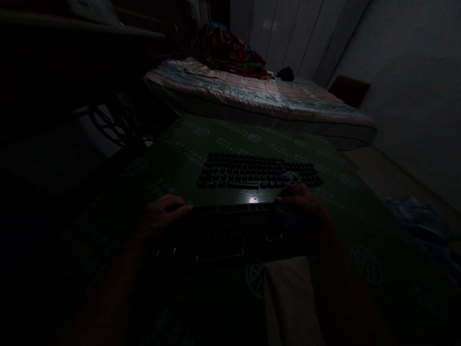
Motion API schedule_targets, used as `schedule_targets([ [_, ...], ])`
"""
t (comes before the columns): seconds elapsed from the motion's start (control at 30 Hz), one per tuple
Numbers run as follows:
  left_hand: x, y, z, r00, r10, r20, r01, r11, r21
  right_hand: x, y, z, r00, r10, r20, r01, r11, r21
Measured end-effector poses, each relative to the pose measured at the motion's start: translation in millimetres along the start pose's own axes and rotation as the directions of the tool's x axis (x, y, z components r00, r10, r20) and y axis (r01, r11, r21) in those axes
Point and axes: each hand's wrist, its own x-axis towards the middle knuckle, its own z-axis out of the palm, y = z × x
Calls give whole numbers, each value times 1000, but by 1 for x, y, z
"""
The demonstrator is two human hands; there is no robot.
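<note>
A dark keyboard base (219, 230) lies across the table, its keycaps apparently off, with thin white metal bars showing along its near side. My left hand (163, 211) is closed on its far left corner, thumb along the edge. At the far right corner is my right hand (300, 199), fingers bent together. A dim bluish patch (288, 218) shows under that hand, too dark to name. Beyond the base, loose black keycaps (252, 169) are laid out in keyboard order. A light brown cloth (291, 293) lies in front of the base, at the right.
The room is very dark. All this rests on a green table (223, 132) with printed round logos. Behind it stands a bed (288, 98) with a red patterned blanket (230, 53). Bluish fabric (418, 216) lies at the right, and a dark wheel (108, 125) is at the left.
</note>
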Motion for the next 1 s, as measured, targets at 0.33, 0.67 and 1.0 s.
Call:
schedule_targets([
  [0.33, 0, -4, 2, 1000, 11, -5, -11, 1000, -10, 0, 1, -2, 998, 33, -61, -33, 999, 5],
  [0.67, 1, -4, 1, 1000, 1, -2, -1, 1000, 4, -1, -1, -4, 998, 25, -58, -27, 999, -29],
  [1.0, 1, -4, 2, 1000, -24, 9, 24, 1000, 7, -2, 3, -12, 997, 50, -61, -53, 998, -43],
])
